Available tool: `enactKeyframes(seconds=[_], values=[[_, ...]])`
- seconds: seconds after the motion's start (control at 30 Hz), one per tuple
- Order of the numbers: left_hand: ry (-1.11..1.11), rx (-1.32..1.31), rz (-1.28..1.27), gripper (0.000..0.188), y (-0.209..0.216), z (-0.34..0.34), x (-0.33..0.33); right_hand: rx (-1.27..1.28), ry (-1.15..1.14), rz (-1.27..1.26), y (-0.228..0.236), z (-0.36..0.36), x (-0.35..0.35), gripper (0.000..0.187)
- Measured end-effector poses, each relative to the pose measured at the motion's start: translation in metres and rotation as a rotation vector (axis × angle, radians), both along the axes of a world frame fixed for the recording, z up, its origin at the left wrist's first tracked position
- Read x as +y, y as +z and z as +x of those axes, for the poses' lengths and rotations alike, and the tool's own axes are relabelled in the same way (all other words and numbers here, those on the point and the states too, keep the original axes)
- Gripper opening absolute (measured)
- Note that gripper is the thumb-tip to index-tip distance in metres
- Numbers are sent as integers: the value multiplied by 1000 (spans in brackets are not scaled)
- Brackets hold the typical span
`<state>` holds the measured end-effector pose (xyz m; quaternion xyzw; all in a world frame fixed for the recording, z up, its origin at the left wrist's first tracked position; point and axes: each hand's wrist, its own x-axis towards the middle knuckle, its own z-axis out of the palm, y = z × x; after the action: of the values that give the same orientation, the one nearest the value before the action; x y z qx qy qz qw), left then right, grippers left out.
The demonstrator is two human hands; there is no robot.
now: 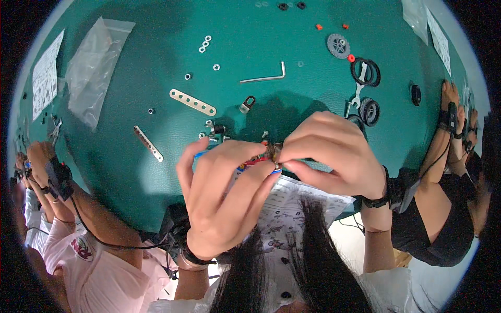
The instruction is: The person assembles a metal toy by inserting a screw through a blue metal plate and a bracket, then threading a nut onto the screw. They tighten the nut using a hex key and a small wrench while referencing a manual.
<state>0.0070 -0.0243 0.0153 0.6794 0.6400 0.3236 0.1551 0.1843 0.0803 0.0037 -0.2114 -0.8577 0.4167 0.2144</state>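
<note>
Both hands meet over the near edge of the green table. My left hand [224, 193] is closed around a small blue and red model part [254, 161], mostly hidden by the fingers. Thumb and fingers of my right hand [334, 154] pinch at the right end of that part; whatever tiny piece lies between them is hidden. Just beyond the left fingers are a few screws and nuts [210, 125]. Under the hands, a printed instruction sheet [284, 208] hangs over the table edge, partly covered by strands of hair.
Farther off lie perforated metal strips [193, 102], a small bracket [247, 104], loose nuts [205, 44] and a hex key [263, 78]. To the right are a spanner [359, 91], a grey wheel [338, 46] and black tyres [370, 112]. A plastic bag [96, 68] lies left. Other people sit on both sides.
</note>
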Motion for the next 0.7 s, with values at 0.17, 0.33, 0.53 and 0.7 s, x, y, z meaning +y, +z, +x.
enactKeyframes(seconds=[0.17,0.33,0.53,0.7], values=[[-67,185,158,17,-7,-1,-7,-28,-146,-4,-6,0,3,12],[-81,188,205,14,-3,3,-10,-45,-184,-31,1,0,5,9],[-73,44,271,17,4,0,-14,-31,-247,-29,8,-8,8,8],[100,-10,317,24,31,-14,-38,-63,-149,168,13,-31,5,13]])
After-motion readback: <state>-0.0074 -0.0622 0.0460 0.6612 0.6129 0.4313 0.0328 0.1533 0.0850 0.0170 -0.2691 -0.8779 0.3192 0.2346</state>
